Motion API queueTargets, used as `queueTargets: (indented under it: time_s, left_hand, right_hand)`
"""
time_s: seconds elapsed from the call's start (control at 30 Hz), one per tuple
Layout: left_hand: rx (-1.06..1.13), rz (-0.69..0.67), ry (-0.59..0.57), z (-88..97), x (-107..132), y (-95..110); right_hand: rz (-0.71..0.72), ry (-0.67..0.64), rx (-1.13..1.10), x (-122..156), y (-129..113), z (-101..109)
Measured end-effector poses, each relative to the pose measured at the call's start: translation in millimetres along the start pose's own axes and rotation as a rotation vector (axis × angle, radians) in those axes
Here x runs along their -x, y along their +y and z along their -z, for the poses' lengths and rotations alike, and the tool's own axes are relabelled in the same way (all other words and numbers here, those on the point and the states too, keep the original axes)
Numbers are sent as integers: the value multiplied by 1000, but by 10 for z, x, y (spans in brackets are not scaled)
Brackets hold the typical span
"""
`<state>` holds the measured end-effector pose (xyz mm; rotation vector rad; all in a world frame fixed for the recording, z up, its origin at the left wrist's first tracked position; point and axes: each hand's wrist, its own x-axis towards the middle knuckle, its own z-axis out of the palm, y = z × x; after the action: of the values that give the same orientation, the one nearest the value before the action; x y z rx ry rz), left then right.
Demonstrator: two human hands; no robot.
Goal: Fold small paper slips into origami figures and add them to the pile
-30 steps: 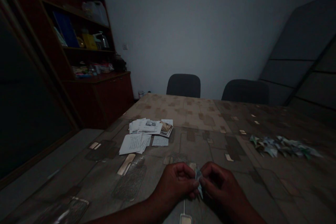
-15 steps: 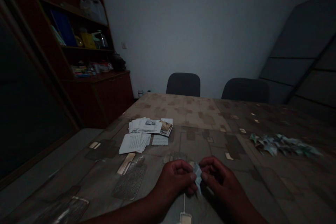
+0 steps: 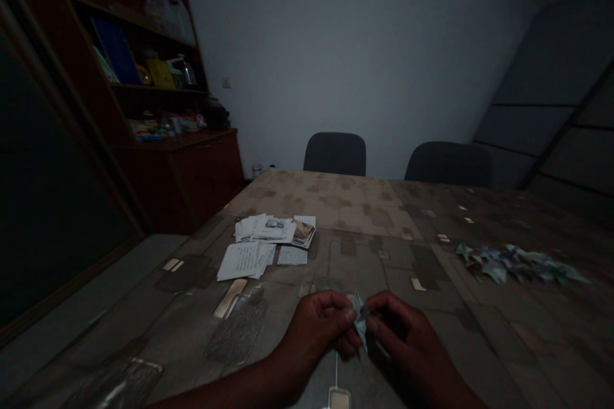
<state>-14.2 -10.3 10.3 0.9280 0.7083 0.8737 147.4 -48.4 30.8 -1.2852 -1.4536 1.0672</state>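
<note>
A small pale folded paper (image 3: 361, 327), with a pointed tip at the top and a narrow end below, is held between my two hands above the table. My left hand (image 3: 323, 326) pinches its left side between thumb and fingers. On the other side, my right hand (image 3: 400, 329) grips the paper's right edge with thumb and forefinger. My fingertips cover part of the folds. To the right lies a heap of folded paper pieces (image 3: 520, 264) with pointed ends, pale green and white. Printed paper sheets (image 3: 242, 260) lie in a loose stack at the left.
A patterned cloth covers the table (image 3: 336, 198). Two dark chairs (image 3: 334, 153) stand at its far side, against a plain wall. To the left is a wooden cabinet (image 3: 201, 166) with bags, a kettle and other items on its shelves. The room is dim.
Both hands stay in nearly the same place. The fingers of my right hand have shifted slightly on the paper, and its upper tip shows a little more.
</note>
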Motion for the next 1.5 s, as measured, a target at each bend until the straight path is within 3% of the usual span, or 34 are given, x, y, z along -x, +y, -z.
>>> queueTargets:
  time_s: [0.67, 1.13, 1.5]
  left_hand:
    - [-33, 9, 62, -43, -1, 11]
    - [-52, -41, -2, -9, 16, 24]
    - [-34, -37, 1, -34, 21, 41]
  right_hand:
    - [20, 32, 58, 3, 60, 4]
    - [34, 10, 60, 9, 58, 16]
    - [-25, -7, -167, -2, 63, 5]
